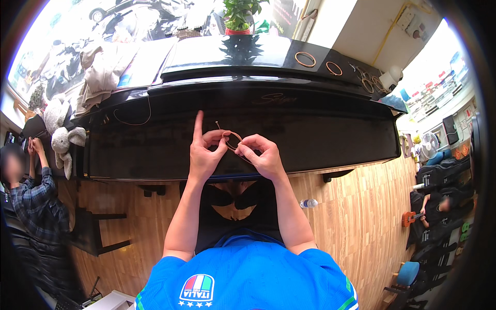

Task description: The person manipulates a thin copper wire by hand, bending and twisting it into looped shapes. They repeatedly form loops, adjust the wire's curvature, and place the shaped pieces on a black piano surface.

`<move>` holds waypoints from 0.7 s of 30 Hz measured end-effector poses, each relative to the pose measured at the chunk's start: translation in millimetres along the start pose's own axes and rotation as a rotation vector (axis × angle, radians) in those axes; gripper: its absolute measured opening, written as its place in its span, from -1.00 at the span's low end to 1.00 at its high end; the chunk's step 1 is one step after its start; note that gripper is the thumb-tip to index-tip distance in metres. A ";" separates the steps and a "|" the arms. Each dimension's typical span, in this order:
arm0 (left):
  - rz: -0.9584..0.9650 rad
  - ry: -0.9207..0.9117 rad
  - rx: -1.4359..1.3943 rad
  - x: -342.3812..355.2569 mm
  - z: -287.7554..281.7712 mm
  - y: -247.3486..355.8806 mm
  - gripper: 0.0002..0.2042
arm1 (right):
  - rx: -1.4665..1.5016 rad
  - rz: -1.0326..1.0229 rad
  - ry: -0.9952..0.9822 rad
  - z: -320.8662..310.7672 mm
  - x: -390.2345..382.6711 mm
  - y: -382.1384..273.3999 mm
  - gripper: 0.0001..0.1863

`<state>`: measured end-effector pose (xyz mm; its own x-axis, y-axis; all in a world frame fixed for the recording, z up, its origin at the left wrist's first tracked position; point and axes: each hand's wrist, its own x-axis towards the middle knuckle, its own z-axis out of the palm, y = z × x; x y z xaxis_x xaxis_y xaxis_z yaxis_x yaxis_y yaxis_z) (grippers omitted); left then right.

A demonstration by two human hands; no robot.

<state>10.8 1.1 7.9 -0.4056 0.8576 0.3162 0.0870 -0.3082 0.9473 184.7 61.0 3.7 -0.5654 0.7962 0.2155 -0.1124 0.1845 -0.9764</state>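
Over the black piano lid, both my hands hold a thin copper-coloured guitar string (235, 135) bent into a small loop. My left hand (205, 152) pinches one side between thumb and fingers, its index finger stretched out away from me. On the loop's other side, the thumb and fingertips of my right hand (262, 156) are closed on the string. One short end of it sticks up beside my left fingers. Where the rest runs is partly hidden by my fingers. A single loose thin string (133, 124) lies on the piano at the left.
On the black piano (320, 129) lie a copper-coloured coil (305, 59), a smaller coil (334, 68) and tangled strings (370, 81). A potted plant (237, 18) stands behind. Plush rabbits (67, 139) and a person (36, 191) are at left; a bottle (308, 203) is on the floor.
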 end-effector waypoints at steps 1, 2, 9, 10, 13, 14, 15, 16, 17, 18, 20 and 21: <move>0.006 -0.035 0.048 0.7 -2.7 -3.4 -0.35 | 0.011 0.002 0.002 -0.2 -0.1 0.3 -0.91; 0.013 -0.069 0.096 1.0 -4.2 -6.0 -0.36 | 0.022 0.004 0.004 -0.3 -0.1 0.5 -0.91; 0.017 -0.076 0.129 -1.0 -1.4 -1.0 -0.50 | 0.022 -0.012 0.008 -0.6 0.5 -0.2 -0.90; 0.033 -0.098 0.169 -0.2 -2.1 -4.3 -0.55 | 0.036 -0.009 0.008 -0.4 0.5 -0.5 -0.89; 0.040 -0.113 0.244 -2.0 -1.4 -1.4 -0.71 | 0.078 0.003 0.017 0.0 -0.2 -1.0 -0.88; 0.036 -0.111 0.261 -2.4 -0.3 1.9 -0.76 | 0.092 0.011 0.024 -0.2 -0.9 0.3 -0.87; 0.052 -0.123 0.273 -2.1 -0.6 1.6 -0.78 | 0.106 0.020 0.032 -0.6 -1.3 1.4 -0.87; 0.068 -0.133 0.287 -1.7 -2.0 1.0 -0.81 | 0.113 0.010 0.029 -1.0 -1.4 2.2 -0.87; 0.085 -0.143 0.300 -1.3 -3.6 0.1 -0.83 | 0.120 0.001 0.026 -1.8 -1.4 3.0 -0.87; 0.100 -0.170 0.301 -0.9 -5.3 -1.5 -0.84 | 0.127 -0.009 0.023 -2.7 -1.4 3.8 -0.87; 0.131 -0.223 0.304 -0.2 -8.3 -4.1 -0.87 | 0.151 -0.016 0.037 -4.8 -1.2 6.1 -0.87; 0.129 -0.242 0.259 -0.2 -9.2 -4.1 -0.88 | 0.164 -0.019 0.043 -5.3 -1.0 6.7 -0.87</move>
<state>2.2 -1.6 3.5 -0.1525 0.9007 0.4069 0.3633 -0.3318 0.8706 188.8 64.4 -3.0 -0.5266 0.8182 0.2307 -0.2563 0.1060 -0.9608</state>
